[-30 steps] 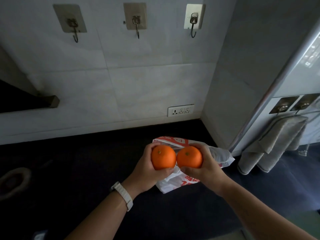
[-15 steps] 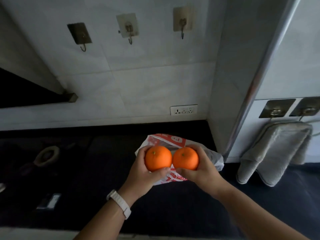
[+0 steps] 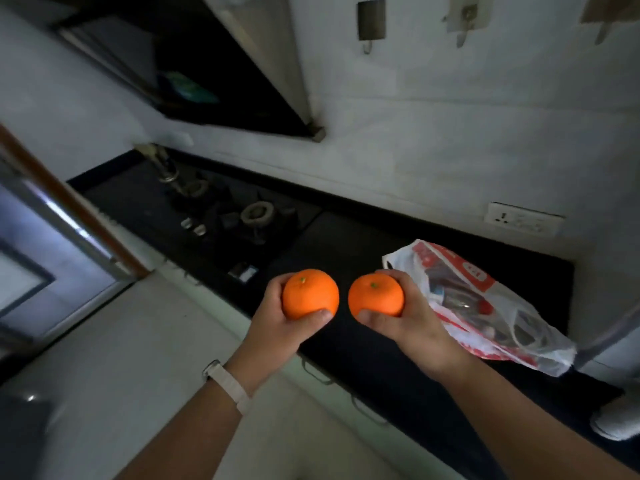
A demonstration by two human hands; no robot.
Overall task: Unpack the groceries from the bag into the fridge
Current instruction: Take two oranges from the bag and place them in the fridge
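Observation:
My left hand (image 3: 280, 327) grips one orange (image 3: 310, 293) from below, thumb across its front. My right hand (image 3: 405, 320) grips a second orange (image 3: 375, 294) the same way. A small gap separates the two fruits, both held above the front edge of the black counter (image 3: 346, 244). The white and red plastic grocery bag (image 3: 485, 306) lies on the counter just right of my right hand, with dark items showing through it. At the right edge a strip of the fridge (image 3: 609, 334) stands beside the bag.
A gas hob (image 3: 242, 216) with burners sits on the counter to the left, under a dark range hood (image 3: 214, 74). A wall socket (image 3: 523, 220) and hooks (image 3: 370, 22) are on the white wall. White drawers (image 3: 332, 382) run below the counter. A glass door (image 3: 45, 258) stands at far left.
The view has swung left and tilted, bringing the hob and hood into sight. My hands carried the oranges away from the bag and apart from each other; the bag stays on the counter.

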